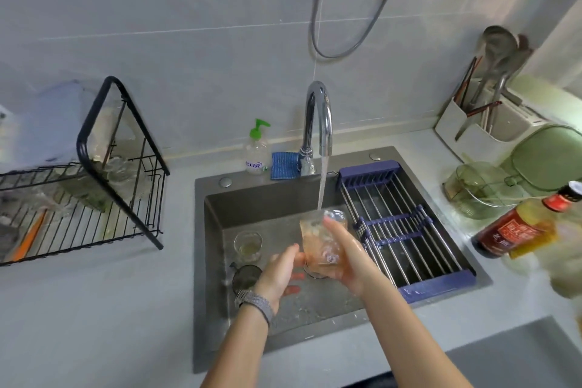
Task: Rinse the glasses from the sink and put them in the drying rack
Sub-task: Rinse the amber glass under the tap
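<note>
Gripping a clear glass [321,239] over the sink [214,261], the right hand [343,257] wraps its fingers around the side, holding it tilted under the stream from the tap [318,123]. The left hand [280,274] touches the glass's lower edge with fingers straight and loosely apart. A second small glass [248,245] stands on the sink floor to the left. On the counter at far left sits the black wire drying rack [94,198].

Bright even light; blurred, warped edges
</note>
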The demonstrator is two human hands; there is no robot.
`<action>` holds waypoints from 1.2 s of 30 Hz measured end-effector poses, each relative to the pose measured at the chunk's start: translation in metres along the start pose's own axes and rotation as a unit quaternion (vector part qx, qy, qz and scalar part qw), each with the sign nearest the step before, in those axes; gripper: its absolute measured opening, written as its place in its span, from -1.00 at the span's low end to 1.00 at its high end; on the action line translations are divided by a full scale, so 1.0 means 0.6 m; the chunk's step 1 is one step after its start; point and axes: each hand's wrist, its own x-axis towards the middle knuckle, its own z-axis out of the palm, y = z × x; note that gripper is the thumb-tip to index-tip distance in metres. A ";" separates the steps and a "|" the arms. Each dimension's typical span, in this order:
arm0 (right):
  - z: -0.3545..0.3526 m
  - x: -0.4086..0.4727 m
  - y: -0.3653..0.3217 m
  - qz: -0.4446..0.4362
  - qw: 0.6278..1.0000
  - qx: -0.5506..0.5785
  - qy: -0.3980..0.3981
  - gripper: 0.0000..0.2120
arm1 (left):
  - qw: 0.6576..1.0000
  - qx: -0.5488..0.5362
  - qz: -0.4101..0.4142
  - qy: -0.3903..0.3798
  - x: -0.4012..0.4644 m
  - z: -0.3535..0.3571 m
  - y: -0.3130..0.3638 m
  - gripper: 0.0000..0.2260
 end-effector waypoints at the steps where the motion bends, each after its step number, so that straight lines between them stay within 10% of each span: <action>1: -0.003 -0.001 0.004 0.015 1.000 0.020 -0.011 -0.40 | 1.000 0.008 0.004 0.003 -0.003 -0.004 -0.003 -0.68; 18: -0.009 0.010 0.058 0.164 0.886 0.433 0.008 -0.16 | 0.998 -0.052 -0.020 0.040 -0.023 -0.071 -0.057 -0.86; 24: -0.025 0.027 0.035 0.044 0.976 0.215 -0.003 -0.46 | 0.998 -0.060 0.004 0.031 -0.002 -0.045 -0.046 -0.88; 28: -0.018 0.055 0.019 -0.088 0.995 -0.046 0.023 -0.17 | 0.996 -0.084 0.035 0.018 0.019 -0.014 -0.018 -0.91; 36: -0.007 0.118 -0.007 -0.147 0.982 -0.020 0.118 -0.23 | 0.991 -0.109 0.072 0.007 0.063 0.010 0.030 -0.74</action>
